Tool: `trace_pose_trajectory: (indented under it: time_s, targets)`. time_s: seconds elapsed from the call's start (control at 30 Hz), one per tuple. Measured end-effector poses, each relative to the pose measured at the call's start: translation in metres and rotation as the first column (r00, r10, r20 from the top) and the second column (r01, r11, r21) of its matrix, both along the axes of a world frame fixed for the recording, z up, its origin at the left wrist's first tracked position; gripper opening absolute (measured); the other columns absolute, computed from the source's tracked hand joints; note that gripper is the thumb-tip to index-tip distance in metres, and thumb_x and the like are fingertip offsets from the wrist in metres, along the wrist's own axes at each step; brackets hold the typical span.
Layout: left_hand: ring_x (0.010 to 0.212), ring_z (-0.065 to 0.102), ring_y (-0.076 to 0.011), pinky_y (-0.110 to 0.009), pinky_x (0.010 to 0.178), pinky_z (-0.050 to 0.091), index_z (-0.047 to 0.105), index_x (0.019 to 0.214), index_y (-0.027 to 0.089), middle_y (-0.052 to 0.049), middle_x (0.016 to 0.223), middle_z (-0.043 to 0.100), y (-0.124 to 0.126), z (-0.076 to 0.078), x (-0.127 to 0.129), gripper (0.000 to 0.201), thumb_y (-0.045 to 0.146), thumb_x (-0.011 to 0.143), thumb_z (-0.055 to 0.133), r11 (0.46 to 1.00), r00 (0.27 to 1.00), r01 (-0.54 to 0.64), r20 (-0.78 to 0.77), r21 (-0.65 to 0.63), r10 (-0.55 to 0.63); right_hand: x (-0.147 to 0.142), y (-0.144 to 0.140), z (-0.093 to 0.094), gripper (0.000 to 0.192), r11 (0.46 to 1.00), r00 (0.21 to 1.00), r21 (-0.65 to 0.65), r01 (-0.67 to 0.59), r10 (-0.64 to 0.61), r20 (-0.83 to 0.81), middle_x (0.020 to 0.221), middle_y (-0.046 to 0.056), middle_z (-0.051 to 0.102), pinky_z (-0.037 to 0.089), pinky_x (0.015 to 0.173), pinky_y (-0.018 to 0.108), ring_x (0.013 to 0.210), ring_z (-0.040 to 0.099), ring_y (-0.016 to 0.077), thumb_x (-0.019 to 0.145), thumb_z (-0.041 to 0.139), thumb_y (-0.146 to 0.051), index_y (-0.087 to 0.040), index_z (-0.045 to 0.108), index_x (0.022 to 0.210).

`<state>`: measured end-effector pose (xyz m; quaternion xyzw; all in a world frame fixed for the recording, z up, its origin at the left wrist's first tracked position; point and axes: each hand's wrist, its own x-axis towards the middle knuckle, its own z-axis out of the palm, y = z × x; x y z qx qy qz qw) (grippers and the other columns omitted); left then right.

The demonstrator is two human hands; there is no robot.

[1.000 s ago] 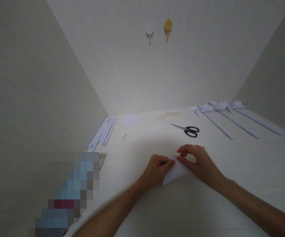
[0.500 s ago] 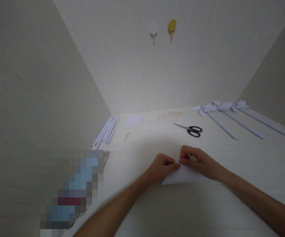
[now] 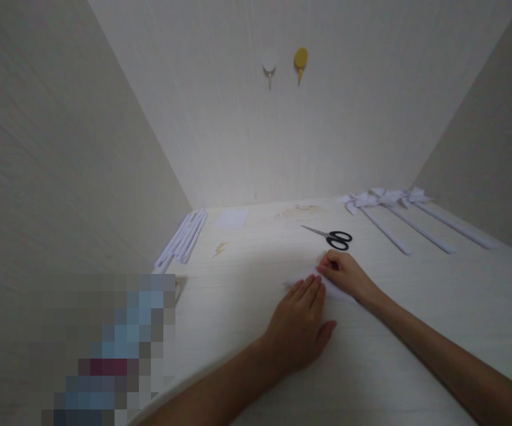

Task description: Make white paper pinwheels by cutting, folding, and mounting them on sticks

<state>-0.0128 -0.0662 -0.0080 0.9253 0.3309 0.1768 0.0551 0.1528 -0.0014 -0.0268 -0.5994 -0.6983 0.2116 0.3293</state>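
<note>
white paper [image 3: 327, 283] lies under flat left hand [image 3: 300, 328], its far tip pinched by right hand [image 3: 347, 277]

We record scissors [image 3: 332, 237] on the table [image 3: 415, 331] just behind the right hand [image 3: 347, 277], folded paper sticks [image 3: 182, 239] at far left, paper pinwheels [image 3: 398, 204] at far right, two wall hooks [image 3: 285, 64] above.

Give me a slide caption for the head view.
Left hand flat on white paper, right hand pinching its far edge, scissors beyond.
</note>
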Motion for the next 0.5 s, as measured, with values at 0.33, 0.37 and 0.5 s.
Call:
trace_pose_trajectory:
  time_s: [0.33,0.37,0.5]
  targets:
    - [0.123,0.021,-0.0249,-0.041,0.1,0.018,0.03,0.123,0.004,-0.019,0.131,0.029,-0.0053,-0.0088,0.0031,0.056,0.041,0.081,0.026,0.991,0.994,-0.041,-0.105,-0.124,0.028,-0.0044,-0.0028,0.0012,0.012,0.999,0.989,-0.023,0.048,-0.045,0.141,0.054,-0.002,0.048,0.032,0.054,0.025,0.053,0.044,0.0125,0.066,0.048,-0.023,-0.018,0.046,0.056]
    - [0.123,0.02,-0.0257,-0.042,0.1,0.017,0.029,0.123,0.005,-0.019,0.132,0.028,-0.0057,-0.0083,0.003,0.057,0.042,0.081,0.026,0.991,0.994,-0.04,-0.111,-0.131,0.025,-0.0045,-0.0031,0.0016,0.011,0.998,0.988,-0.021,0.052,-0.048,0.145,0.054,-0.002,0.048,0.032,0.054,0.025,0.053,0.045,0.0125,0.066,0.048,-0.023,-0.018,0.046,0.056]
    - [0.124,0.013,-0.0301,-0.046,0.099,0.016,0.024,0.126,0.007,-0.017,0.135,0.021,-0.0063,-0.0036,0.001,0.063,0.049,0.078,0.026,0.983,0.988,-0.043,-0.151,-0.18,0.016,-0.0046,-0.0033,0.0024,0.011,0.998,0.987,-0.021,0.053,-0.049,0.153,0.055,-0.002,0.048,0.032,0.054,0.025,0.054,0.045,0.0123,0.066,0.048,-0.023,-0.018,0.046,0.056]
